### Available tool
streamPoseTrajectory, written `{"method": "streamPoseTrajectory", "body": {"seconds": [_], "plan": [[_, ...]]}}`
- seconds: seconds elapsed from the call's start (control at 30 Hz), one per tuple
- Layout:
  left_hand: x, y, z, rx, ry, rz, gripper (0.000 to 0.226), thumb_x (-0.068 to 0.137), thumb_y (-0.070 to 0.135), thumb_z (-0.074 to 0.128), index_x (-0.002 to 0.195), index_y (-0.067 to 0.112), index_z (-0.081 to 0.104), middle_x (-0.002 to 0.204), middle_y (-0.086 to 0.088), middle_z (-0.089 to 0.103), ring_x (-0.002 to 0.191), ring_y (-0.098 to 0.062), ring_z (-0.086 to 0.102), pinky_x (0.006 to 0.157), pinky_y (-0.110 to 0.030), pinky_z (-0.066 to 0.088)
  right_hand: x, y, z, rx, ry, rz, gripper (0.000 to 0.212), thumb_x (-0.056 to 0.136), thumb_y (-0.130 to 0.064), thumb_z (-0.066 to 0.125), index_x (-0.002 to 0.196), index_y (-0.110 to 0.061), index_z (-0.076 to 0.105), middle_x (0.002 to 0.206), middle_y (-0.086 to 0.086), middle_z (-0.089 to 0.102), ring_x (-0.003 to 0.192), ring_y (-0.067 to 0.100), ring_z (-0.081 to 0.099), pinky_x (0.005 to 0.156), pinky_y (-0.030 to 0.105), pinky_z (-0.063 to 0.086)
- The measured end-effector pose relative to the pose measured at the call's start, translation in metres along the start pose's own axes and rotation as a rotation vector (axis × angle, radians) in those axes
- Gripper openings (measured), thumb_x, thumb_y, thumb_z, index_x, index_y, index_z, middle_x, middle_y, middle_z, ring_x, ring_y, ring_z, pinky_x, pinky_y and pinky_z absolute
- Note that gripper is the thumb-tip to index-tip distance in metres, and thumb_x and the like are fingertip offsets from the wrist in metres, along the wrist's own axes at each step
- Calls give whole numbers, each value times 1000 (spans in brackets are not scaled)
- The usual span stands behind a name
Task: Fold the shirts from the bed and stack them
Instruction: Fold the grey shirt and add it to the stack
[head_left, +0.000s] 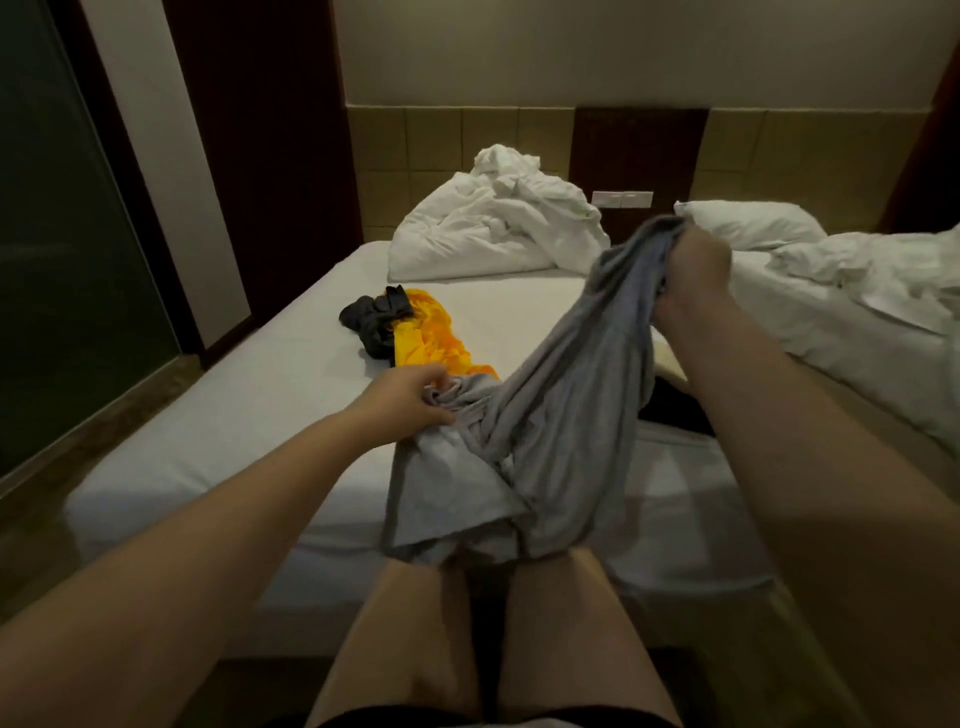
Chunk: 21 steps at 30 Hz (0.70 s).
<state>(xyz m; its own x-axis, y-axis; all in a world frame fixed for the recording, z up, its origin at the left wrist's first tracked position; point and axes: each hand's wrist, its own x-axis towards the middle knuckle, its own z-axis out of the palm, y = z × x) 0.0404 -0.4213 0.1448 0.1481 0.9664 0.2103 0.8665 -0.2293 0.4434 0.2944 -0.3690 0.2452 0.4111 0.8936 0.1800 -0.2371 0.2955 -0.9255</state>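
left hand (410, 397): gripping bunched grey shirt (561, 415), low over bed (234, 415)
right hand (693, 275): clutching shirt's raised end
far left: orange shirt (431, 338), dark garment (371, 317)

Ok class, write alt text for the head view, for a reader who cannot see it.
A person's two hands hold a bunched grey shirt above a white bed: the right hand grips it high, the left hand grips it lower. On the sheet behind lie a yellow shirt and a dark garment, with crumpled white bedding at the far end.
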Motion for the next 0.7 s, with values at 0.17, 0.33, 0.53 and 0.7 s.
{"method": "streamPoseTrajectory", "body": {"seconds": [0.17,0.33,0.53,0.7], "plan": [[18,-13,-1,97,24,-50,14,89,17,60,100,11,55,107,-14,61,94,-26,52,70,-27,34,25,20,-28,-237,178,-76,31,101,-28,35,96,-11,60,99,8,58,103,25,56,96,31,42],[35,-28,10,135,116,-112,6,93,13,49,89,14,45,98,-19,59,78,-25,41,64,-31,29,27,33,-59,-297,380,-61,40,104,-21,27,125,2,51,130,17,54,120,28,49,87,22,32],[46,-32,15,137,116,-122,14,92,19,53,102,10,51,111,-19,59,92,-34,53,68,-35,37,13,18,-65,-438,239,-62,37,98,-19,39,125,3,53,128,20,57,117,34,54,81,30,43],[45,51,21,-227,97,182,54,86,37,63,131,13,45,128,-7,53,114,-22,51,90,-31,40,-8,-3,-24,-565,-103,-10,38,94,-25,48,122,-1,56,124,21,58,111,37,58,90,42,49]]}}
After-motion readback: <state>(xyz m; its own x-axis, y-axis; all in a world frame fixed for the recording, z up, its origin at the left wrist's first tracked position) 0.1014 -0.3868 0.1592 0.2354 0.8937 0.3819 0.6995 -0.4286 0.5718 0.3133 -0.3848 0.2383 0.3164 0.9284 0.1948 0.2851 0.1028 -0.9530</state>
